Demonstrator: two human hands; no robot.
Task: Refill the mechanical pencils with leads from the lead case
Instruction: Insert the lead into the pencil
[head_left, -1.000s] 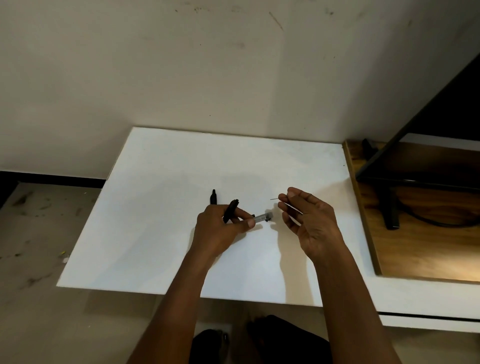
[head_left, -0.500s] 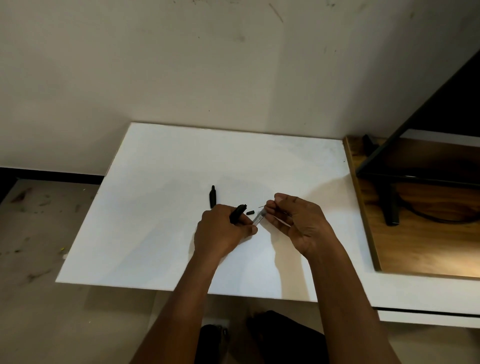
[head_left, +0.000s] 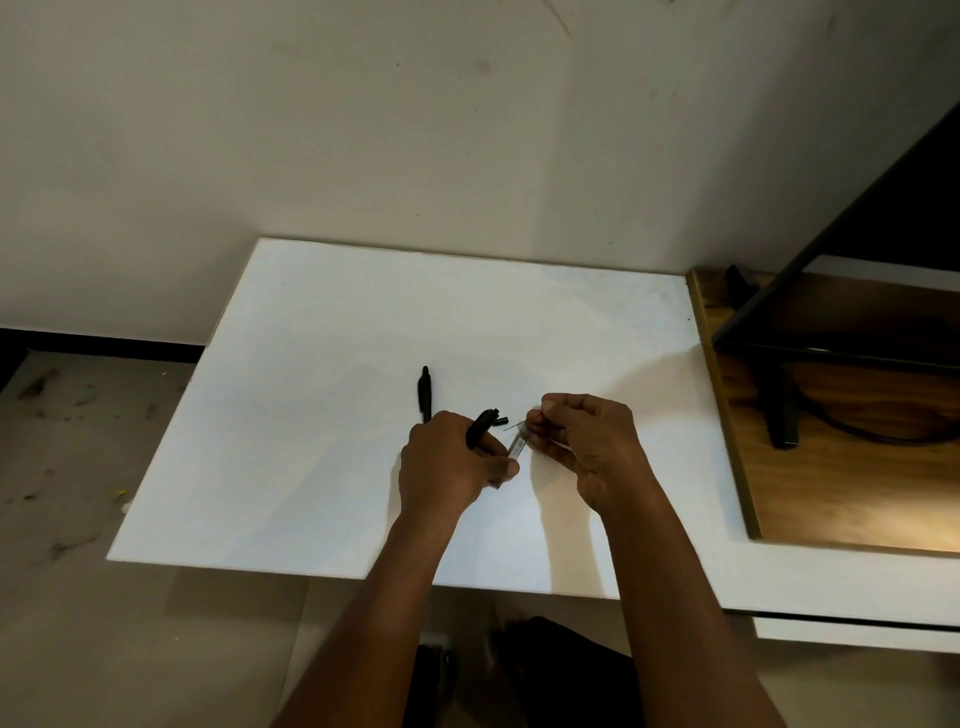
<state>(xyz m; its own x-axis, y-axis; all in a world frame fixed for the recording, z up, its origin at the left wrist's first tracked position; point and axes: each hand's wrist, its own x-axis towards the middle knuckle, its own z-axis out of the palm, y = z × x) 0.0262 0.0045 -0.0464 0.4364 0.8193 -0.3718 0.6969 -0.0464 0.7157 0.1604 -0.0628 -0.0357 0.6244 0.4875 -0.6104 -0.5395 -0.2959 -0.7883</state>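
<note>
Lead case (head_left: 518, 444) and black pencil (head_left: 480, 423) share the left hand (head_left: 447, 467) over the middle of the white tabletop (head_left: 311, 415) — its grip is curled round both, thumb pressed along the clear case. The right hand (head_left: 587, 447) meets it at the case's far end, grip pinched together on a thin lead (head_left: 511, 427) whose free end pokes out to the left; whether that lead is leaving the case or only held beside it is too fine to tell. A small black piece (head_left: 503, 419), probably a cap, lies on the tabletop just beyond the hands, so the held pencil looks opened, yet no lead appears to be in it. A second pencil (head_left: 426, 389) lies just left of the left hand, its near end hidden behind the knuckles. By my reading the task is early: neither pencil is visibly filled — both refills and the recapping remain. The case's long axis runs diagonally, from the left thumb up and right toward the right hand. The held pencil slants likewise, visible end pointing away and rightward. The second pencil lies almost straight away from the person, narrow end toward the wall.
</note>
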